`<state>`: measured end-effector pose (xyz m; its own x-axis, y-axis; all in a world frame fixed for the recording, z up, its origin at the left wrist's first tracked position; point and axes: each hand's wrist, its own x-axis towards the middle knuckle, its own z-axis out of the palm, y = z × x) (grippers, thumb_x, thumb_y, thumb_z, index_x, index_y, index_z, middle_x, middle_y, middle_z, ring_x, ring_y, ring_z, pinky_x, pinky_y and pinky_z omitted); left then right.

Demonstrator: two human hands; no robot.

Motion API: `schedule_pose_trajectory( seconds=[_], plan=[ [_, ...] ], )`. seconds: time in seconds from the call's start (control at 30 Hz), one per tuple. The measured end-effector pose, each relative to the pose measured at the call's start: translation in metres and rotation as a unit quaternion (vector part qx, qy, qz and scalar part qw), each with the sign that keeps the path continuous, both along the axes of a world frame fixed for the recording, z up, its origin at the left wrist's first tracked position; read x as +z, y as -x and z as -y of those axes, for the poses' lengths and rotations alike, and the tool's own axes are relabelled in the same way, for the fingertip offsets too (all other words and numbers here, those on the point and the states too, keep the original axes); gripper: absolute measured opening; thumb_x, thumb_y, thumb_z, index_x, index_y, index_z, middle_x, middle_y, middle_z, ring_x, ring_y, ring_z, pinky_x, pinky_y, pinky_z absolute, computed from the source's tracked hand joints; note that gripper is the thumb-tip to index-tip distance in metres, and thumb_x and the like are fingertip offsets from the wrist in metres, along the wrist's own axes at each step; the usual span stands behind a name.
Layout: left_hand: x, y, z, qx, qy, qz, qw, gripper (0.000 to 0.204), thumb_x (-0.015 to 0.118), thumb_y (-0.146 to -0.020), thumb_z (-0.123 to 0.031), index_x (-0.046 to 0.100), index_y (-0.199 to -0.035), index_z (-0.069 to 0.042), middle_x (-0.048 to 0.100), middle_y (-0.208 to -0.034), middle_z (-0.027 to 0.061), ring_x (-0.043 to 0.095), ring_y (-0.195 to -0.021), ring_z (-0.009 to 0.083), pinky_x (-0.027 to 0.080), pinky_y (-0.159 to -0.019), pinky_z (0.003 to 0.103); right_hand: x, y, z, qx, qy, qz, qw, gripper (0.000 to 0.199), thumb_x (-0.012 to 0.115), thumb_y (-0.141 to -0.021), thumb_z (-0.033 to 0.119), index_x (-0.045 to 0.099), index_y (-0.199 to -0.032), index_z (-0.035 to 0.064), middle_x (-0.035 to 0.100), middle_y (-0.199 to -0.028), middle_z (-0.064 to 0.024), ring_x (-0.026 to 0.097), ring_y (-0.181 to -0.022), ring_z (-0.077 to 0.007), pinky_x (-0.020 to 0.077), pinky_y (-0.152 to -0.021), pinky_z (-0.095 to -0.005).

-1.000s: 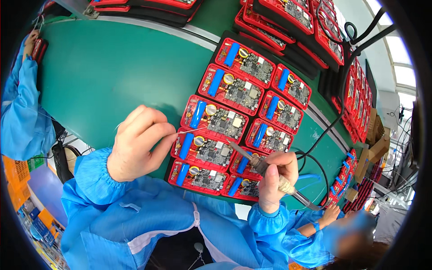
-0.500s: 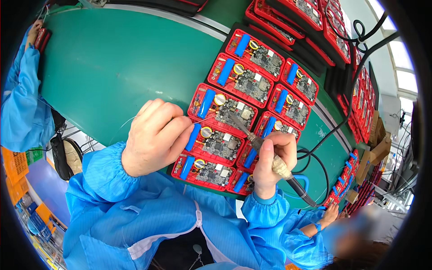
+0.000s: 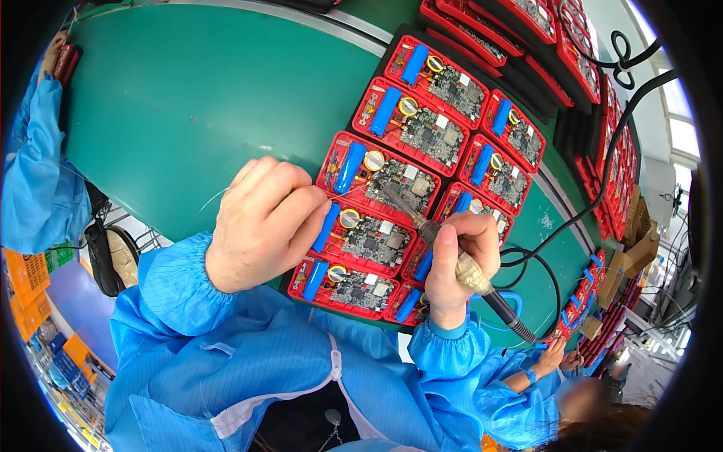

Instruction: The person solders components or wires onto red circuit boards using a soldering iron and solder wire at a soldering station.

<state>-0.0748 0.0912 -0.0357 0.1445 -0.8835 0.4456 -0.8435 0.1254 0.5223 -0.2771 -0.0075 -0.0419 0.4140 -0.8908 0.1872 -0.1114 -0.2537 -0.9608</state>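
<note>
My left hand (image 3: 265, 226) is closed in a pinch on a thin solder wire (image 3: 213, 197). The wire's far end reaches over a red housing (image 3: 328, 179) in the left row. In that housing lie a green-grey circuit board (image 3: 392, 181), a blue cylindrical battery (image 3: 349, 168) and a round cell with a yellow edge (image 3: 374, 160). My right hand (image 3: 458, 260) grips a soldering iron (image 3: 474, 276) by its handle. The iron's metal tip points down at the board near its left part; whether it touches is too small to tell.
Several similar red housings (image 3: 422, 124) lie in two rows on a black tray over the green table (image 3: 188, 98). Stacked trays (image 3: 527, 75) stand at the far right. A black cable (image 3: 584, 196) loops on the right. Co-workers' hands (image 3: 553, 358) show at both sides.
The view has shifted slightly, so the housings sit a little farther right. Both hands keep their grips; the iron's tip stays over the same board.
</note>
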Motion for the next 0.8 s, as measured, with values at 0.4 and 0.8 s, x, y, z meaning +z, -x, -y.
schedule_pose_trajectory(
  seconds=[0.4, 0.8],
  plan=[
    [-0.004, 0.000, 0.003, 0.006, -0.013, 0.016, 1.000, 0.016, 0.071, -0.067, -0.002, 0.059, -0.078, -0.004, 0.052, -0.077, 0.0065, 0.051, -0.065, 0.0223, 0.040, -0.059, 0.034, -0.002, -0.001, 0.002, 0.008, 0.005, -0.018, 1.000, 0.014, 0.063, -0.082, 0.001, 0.049, -0.080, 0.0033, 0.050, -0.061, -0.0007, 0.039, -0.049, -0.0037, 0.0305, -0.045, -0.0205],
    [-0.007, 0.004, 0.015, -0.015, -0.010, 0.025, 1.000, 0.018, 0.072, -0.065, 0.003, 0.060, -0.078, -0.003, 0.055, -0.077, 0.0075, 0.052, -0.064, 0.0234, 0.041, -0.056, 0.034, -0.003, -0.002, 0.002, 0.006, 0.003, -0.013, 1.000, 0.014, 0.062, -0.083, 0.001, 0.049, -0.080, 0.0035, 0.049, -0.060, -0.0006, 0.039, -0.049, -0.0036, 0.0301, -0.045, -0.0205]
  ],
)
